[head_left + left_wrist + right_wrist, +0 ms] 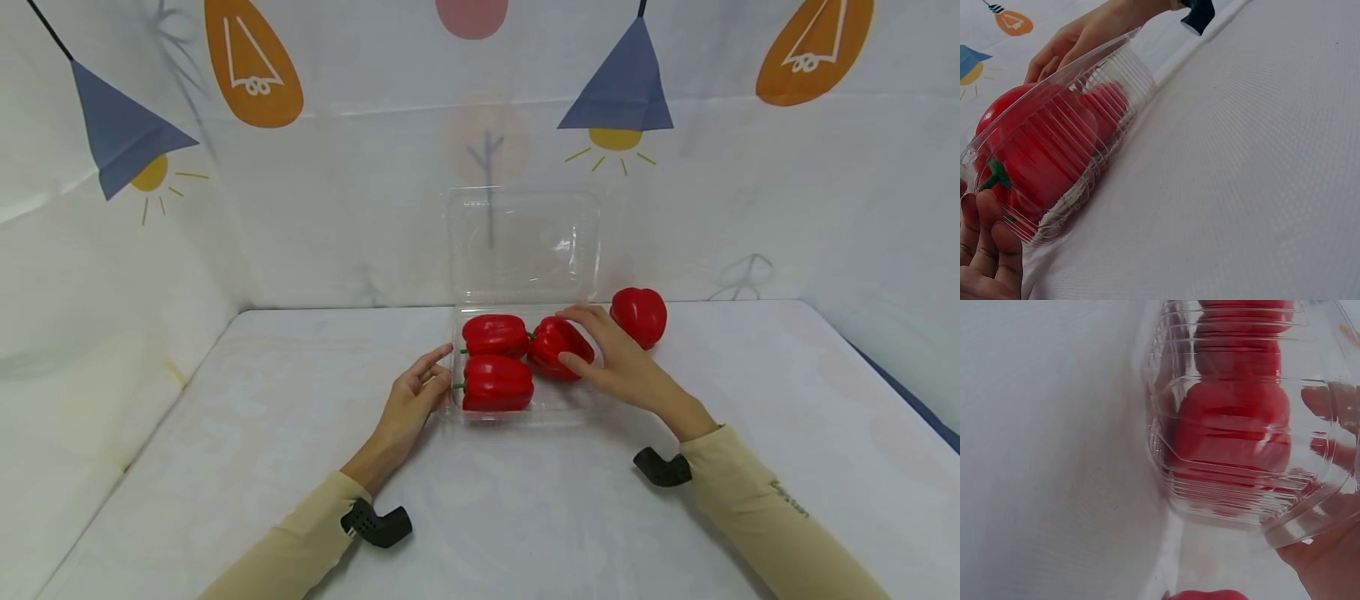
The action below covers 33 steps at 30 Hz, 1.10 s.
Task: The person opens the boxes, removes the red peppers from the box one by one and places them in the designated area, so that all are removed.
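My right hand point(618, 358) grips a red bell pepper point(553, 346) at the right of a clear plastic container point(555, 408), thumb on the near side and fingers over the far side. Two more red bell peppers point(497, 383) lie one behind the other in the container's left part, green stems toward the left. At the container's left wall, my left hand point(408, 404) rests with its fingertips against the plastic. The left wrist view shows those fingers point(988, 215) just outside the ribbed wall, beside a green stem point(997, 174).
Another red bell pepper point(638, 317) sits outside the container, behind my right hand near the table's back edge. The container's clear lid point(525, 242) stands raised at the back, before a printed white cloth point(360, 192). White cloth covers the table point(510, 517).
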Available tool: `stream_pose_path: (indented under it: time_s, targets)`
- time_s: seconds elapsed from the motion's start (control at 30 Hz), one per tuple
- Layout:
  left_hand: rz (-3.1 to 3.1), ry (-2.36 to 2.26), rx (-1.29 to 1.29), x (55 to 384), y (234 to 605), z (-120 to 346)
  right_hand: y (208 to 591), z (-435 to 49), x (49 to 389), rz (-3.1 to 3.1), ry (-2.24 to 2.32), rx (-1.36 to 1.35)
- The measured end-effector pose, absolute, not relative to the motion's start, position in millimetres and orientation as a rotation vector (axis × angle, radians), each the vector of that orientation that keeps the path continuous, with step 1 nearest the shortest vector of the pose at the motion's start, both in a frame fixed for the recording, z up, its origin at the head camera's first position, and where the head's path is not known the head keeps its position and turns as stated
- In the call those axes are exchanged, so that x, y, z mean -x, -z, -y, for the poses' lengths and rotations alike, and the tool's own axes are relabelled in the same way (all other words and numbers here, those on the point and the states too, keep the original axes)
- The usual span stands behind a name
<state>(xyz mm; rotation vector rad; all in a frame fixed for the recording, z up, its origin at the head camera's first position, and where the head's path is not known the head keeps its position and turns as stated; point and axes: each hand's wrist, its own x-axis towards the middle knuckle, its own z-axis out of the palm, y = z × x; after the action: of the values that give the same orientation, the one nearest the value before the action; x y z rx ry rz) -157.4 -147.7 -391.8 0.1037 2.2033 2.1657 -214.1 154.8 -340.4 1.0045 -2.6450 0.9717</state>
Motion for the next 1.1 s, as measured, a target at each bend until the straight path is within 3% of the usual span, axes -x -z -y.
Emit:
stream_pose_path:
  time_s: [1.1]
  targets:
    - [-2.249,-2.159,-0.104,157.3,391.8,145.6,344.2,-148.4,208.6,2.711,-0.76,-0.979]
